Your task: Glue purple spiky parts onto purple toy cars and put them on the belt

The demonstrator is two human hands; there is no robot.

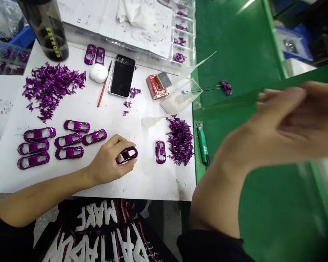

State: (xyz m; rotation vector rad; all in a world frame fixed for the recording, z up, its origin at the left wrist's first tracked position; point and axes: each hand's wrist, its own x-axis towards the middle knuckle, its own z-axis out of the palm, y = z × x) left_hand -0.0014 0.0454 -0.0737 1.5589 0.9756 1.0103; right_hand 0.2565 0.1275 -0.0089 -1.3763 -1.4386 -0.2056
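Observation:
A purple toy car body (127, 155) is gripped between the thumb and fingers of my left hand (106, 160), just over the white paper. Raised above the green surface at the right is my right hand (289, 116). Motion blurs its fingers and part of it runs to the frame edge, so I cannot make out whether it holds anything. Several more purple car bodies (68, 140) lie in rows left of my left hand. One car body (160, 152) stands alone to its right, beside a heap of small pointed purple parts (180, 141).
A larger heap of purple parts (53, 85) lies at the left, near a dark bottle (50, 36). Behind are a phone (122, 75), a white case (98, 73), a red stick (102, 91) and a red box (156, 87). A green cutter (202, 143) lies at the right.

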